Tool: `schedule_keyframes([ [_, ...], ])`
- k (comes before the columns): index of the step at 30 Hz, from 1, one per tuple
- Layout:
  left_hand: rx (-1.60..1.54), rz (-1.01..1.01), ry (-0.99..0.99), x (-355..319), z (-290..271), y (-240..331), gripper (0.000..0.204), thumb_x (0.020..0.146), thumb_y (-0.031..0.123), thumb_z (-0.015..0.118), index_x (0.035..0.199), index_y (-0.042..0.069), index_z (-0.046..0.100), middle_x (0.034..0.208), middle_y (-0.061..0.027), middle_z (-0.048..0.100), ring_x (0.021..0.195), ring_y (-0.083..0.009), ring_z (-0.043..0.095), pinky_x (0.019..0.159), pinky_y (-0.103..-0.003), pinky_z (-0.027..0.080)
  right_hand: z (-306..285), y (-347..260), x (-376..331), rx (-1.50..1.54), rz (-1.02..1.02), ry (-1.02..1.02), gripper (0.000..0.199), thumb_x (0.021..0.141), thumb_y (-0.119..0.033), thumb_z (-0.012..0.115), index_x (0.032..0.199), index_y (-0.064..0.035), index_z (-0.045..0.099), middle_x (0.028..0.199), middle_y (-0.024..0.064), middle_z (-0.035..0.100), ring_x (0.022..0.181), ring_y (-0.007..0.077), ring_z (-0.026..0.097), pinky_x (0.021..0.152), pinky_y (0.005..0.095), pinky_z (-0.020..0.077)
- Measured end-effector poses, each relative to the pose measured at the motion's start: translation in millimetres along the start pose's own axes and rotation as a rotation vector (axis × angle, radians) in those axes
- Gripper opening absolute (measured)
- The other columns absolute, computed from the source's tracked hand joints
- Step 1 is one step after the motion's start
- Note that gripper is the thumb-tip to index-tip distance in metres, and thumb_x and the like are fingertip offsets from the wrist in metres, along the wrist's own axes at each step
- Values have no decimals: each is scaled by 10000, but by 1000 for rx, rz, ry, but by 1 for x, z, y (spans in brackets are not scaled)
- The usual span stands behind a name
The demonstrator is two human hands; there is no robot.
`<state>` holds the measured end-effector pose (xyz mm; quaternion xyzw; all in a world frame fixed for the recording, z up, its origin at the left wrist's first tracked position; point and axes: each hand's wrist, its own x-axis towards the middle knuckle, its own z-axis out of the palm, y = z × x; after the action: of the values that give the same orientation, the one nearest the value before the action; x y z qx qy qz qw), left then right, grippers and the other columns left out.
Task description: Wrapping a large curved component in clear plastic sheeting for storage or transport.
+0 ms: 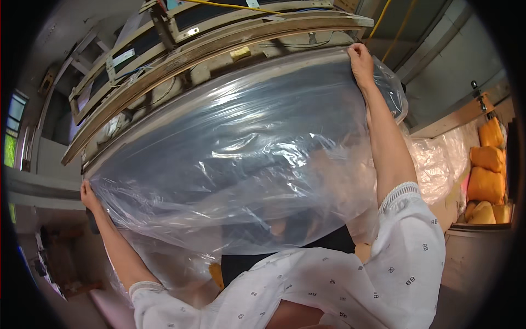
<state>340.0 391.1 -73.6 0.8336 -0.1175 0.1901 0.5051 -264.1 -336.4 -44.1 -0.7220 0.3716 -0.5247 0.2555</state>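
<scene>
Overhead, a wooden frame (219, 38) is seen; a clear plastic bag (241, 159) is stretched beneath it, gripped by closed fingers of left hand (87, 196) and right hand (360, 61). Tearing is judged possible if overstretched.

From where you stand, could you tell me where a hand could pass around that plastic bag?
Little room: the plastic bag fills the middle, pressed to the wooden frame above. Gaps lie outside the left hand and right of the right hand.
</scene>
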Motion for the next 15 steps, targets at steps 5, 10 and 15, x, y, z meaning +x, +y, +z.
schedule_keyframes([
  [5, 46, -15, -63, 20, 39, 21, 278, 849, 248, 599, 990, 16, 662, 929, -35, 650, 857, -102, 554, 803, -224, 420, 5, 3, 13, -209, -102, 7, 202, 799, -215, 582, 862, -23, 590, 810, 116, 580, 760, 230, 565, 715, 324, 439],
  [10, -84, 68, -95, 46, 42, 14, 292, 829, 268, 614, 943, 4, 663, 900, -32, 649, 817, -108, 557, 773, -233, 427, 16, -2, 16, -257, -38, -8, 218, 765, -230, 608, 831, -24, 586, 811, 125, 563, 768, 249, 558, 716, 342, 438],
  [15, 243, 27, 22, 61, 44, -1, 331, 803, 304, 633, 890, -15, 649, 875, -53, 631, 786, -120, 542, 760, -246, 423, 15, -1, 17, -365, -30, 84, 307, 730, -269, 639, 884, -38, 507, 916, 135, 487, 831, 278, 508, 765, 365, 419],
])
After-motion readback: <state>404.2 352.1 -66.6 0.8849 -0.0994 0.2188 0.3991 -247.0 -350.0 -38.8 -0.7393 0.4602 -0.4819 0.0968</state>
